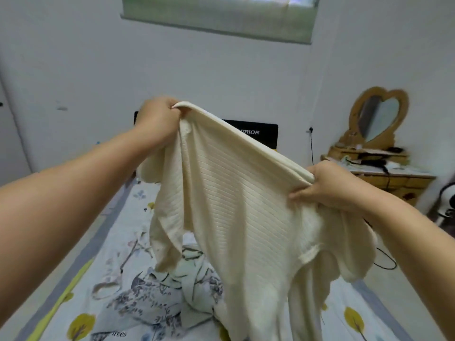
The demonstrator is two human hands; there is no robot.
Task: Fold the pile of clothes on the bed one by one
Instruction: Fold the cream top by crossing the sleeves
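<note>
A cream ribbed top is held up above the bed, its hem pinched by the left hand at one end and gripped by the right hand at the other. The hands are kept well apart, the hem stretched between them. A floral garment is left crumpled mid-bed beneath it.

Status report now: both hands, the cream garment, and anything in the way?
Left hand and right hand grip cream ribbed top by its band, held up over bed. Floral garment lies below, unfolded.
</note>
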